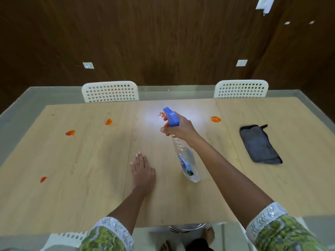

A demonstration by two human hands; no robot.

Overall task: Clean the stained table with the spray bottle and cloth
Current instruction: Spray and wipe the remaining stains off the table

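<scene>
My right hand grips the neck of a clear spray bottle with a blue trigger head, held tilted above the middle of the light wooden table. Its nozzle points toward an orange stain at the far centre. Flat on the table, palm down, rests my left hand with fingers apart. Other orange stains lie at the far right, the far left-centre, the left and the near left. A folded dark grey cloth lies on the table at the right.
Two white perforated chairs stand at the table's far side against a dark wooden wall. Another white chair back shows at the near left edge. Bare feet are visible below the near edge.
</scene>
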